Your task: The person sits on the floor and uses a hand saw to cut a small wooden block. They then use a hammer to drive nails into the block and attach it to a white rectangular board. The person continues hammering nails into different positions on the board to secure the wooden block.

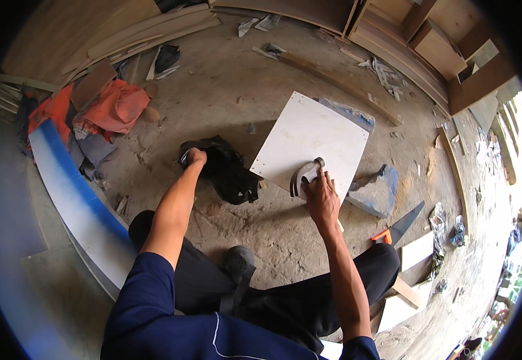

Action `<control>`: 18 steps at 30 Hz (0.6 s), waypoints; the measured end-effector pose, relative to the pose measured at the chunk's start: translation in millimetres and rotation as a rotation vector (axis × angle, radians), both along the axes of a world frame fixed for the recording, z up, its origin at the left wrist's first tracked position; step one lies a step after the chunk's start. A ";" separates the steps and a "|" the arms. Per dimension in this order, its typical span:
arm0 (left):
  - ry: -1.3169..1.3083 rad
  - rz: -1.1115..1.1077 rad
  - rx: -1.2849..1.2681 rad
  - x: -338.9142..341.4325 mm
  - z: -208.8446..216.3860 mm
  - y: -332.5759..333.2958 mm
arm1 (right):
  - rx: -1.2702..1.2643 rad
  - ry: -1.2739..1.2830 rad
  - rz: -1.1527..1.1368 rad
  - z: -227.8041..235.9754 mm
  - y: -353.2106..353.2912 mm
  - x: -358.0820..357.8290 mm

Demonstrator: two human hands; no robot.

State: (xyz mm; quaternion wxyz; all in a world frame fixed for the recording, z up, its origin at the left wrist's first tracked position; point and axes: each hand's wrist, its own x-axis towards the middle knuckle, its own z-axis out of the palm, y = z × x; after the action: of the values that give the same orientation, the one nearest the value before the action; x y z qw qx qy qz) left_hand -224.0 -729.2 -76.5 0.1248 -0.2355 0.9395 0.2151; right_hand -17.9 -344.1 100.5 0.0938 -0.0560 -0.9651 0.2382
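My left hand (197, 157) is closed at the left edge of a crumpled black plastic bag (228, 171) on the ground; its fingertips are partly hidden. A white square board (309, 135) with small holes near its corners lies to the right of the bag. On the board's near part rests a claw hammer (304, 175), its metal head showing. My right hand (324, 197) lies over the hammer just behind the head, gripping it, and covers most of the handle. Bluish blocks (376, 191) sit under and beside the board.
An orange-handled handsaw (400, 227) lies near my right knee, beside pale board offcuts (417, 251). A curved blue-and-white panel (75, 192) and orange sheeting (114, 108) are at left. A long wooden strip (339, 84) and wooden cabinets (405, 54) stand farther off.
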 end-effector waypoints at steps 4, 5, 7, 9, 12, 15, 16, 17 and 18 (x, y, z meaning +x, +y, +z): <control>0.009 -0.177 -0.077 -3.0 -13.6 -15.6 | -0.028 0.006 0.041 5.7 -5.7 -0.8; 0.033 -0.202 -0.089 -3.6 -16.8 -14.6 | -0.025 -0.004 0.034 6.4 -6.7 -1.1; 0.095 -0.224 -0.108 -2.5 -22.1 -9.5 | -0.015 -0.026 0.025 9.1 -7.8 -2.1; 0.146 -0.245 -0.121 1.3 -24.4 -4.2 | -0.010 -0.037 0.018 5.5 -6.5 -0.9; 0.179 -0.287 -0.121 8.1 -20.3 0.9 | -0.003 -0.050 0.002 7.0 -6.7 -0.2; 0.154 -0.301 -0.021 4.3 -13.3 6.1 | 0.019 -0.045 -0.006 5.6 -3.3 -0.1; 0.136 -0.301 0.029 1.7 -13.0 9.6 | 0.023 -0.049 -0.009 5.8 -0.9 1.1; 0.155 -0.333 -0.015 3.3 -16.0 18.3 | 0.031 -0.055 -0.015 6.0 3.0 3.5; 0.178 -0.370 -0.058 3.7 -18.9 29.9 | 0.040 -0.058 -0.027 6.1 7.7 4.6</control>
State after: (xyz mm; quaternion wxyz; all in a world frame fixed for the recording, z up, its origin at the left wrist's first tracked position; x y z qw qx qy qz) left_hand -220.3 -699.3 -95.4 0.0720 -0.0427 0.9799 0.1811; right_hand -13.3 -336.4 106.6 0.0702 -0.0738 -0.9711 0.2159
